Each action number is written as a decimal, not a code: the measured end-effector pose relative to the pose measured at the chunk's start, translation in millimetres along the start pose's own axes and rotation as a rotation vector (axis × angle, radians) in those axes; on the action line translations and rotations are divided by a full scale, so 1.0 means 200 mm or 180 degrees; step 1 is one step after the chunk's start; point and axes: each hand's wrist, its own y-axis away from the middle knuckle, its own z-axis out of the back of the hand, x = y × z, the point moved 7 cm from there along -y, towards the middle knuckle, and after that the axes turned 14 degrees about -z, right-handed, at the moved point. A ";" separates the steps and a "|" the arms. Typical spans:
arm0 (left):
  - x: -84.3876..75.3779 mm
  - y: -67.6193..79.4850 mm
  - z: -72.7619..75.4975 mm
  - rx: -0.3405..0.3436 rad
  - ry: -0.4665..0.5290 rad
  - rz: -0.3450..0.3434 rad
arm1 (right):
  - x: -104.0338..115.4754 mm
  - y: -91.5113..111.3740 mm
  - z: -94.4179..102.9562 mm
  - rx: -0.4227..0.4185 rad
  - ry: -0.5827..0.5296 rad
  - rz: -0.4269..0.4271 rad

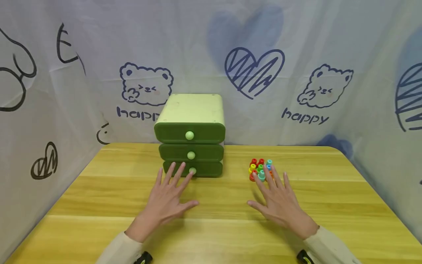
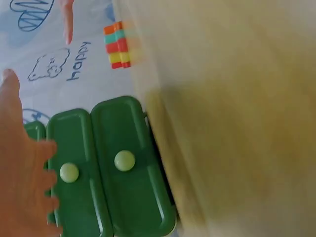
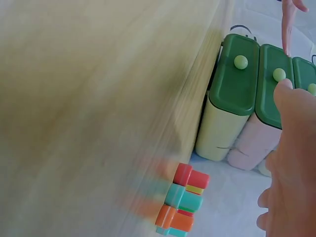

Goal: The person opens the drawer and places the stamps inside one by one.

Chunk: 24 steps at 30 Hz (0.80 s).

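My left hand (image 1: 166, 200), fingers spread and straight, is held over the table in front of a small green drawer cabinet (image 1: 189, 132). In the head view its fingertips overlap the bottom drawer, whose pale round knob (image 2: 124, 160) shows in the left wrist view. All three drawers are closed. Spread the same way, my right hand (image 1: 280, 201) is nearest to a cluster of small colourful pegs (image 1: 253, 167) in red, yellow, green, blue, teal and orange. Its fingers cover part of the front pegs in the head view. Neither hand holds anything.
The wooden table (image 1: 217, 234) has rounded far corners. A white cloth (image 1: 197, 44) with bear, heart and "happy" drawings hangs behind it and at both sides. The cabinet stands left of the pegs near the back edge.
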 end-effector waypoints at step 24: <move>0.38 -0.10 0.46 -0.1910 0.1042 -0.0082 | 0.22 -0.16 0.27 -0.0727 -0.1129 0.0025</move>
